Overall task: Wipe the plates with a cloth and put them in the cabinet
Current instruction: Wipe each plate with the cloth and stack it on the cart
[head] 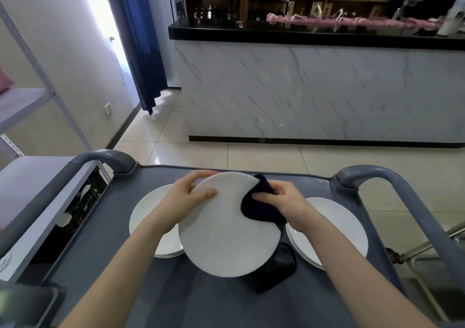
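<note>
Held plate: The white plate [226, 227] is up in the air over the middle of the grey cart [201, 302]. It is tilted so its face looks at the person, which I think makes it easy to rub.
Left hand: The left hand [186, 201] grips the plate's top left edge, with the thumb on the front and the fingers behind. This keeps the plate from wobbling.
Right hand: The right hand [281, 201] pinches the dark cloth [259, 209]. The cloth is folded over the plate's right edge, so it may clean both sides at once.
Other plates: 2 piles lie flat on the cart, the left pile [143, 217] and the right pile [344, 227]. Maybe 1 pile is done and 1 is waiting, but I cannot tell which.
Hidden: The held plate covers part of the left pile and part of a dark folded thing [276, 269] on the cart. It may be a 2nd cloth, but I am not sure. The plates in each pile are too hard to count.
Cut off: No cabinet for the plates shows. A metal shelf [22, 101] is cut off at the left side. A bar counter [302, 88] stands well behind the cart.
</note>
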A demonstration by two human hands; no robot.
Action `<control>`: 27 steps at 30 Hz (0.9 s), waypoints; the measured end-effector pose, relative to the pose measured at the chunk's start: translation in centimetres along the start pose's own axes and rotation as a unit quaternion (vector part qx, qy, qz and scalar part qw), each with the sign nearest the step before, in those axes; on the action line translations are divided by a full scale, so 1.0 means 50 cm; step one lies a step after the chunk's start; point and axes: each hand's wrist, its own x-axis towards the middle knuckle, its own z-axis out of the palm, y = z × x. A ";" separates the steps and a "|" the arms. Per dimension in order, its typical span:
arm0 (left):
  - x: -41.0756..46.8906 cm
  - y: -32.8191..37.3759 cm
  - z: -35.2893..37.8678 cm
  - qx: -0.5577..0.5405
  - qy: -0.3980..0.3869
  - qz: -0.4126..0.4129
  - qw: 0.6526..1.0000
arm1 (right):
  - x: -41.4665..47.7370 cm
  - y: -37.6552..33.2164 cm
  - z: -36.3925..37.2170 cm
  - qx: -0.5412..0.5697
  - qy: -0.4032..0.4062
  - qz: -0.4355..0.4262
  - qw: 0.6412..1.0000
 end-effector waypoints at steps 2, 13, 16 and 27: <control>-0.010 -0.013 -0.008 -0.084 0.052 -0.004 0.995 | -0.008 0.020 0.004 0.139 0.063 0.010 0.988; -0.032 -0.068 0.037 -0.163 0.051 0.005 0.985 | -0.023 0.065 -0.009 0.194 0.097 0.055 0.975; -0.025 -0.044 0.003 -0.044 -0.051 0.017 0.998 | -0.004 -0.001 -0.037 0.036 0.036 0.011 0.999; -0.025 -0.045 -0.004 -0.021 0.038 0.031 0.999 | 0.007 -0.017 -0.008 -0.052 -0.024 0.022 0.998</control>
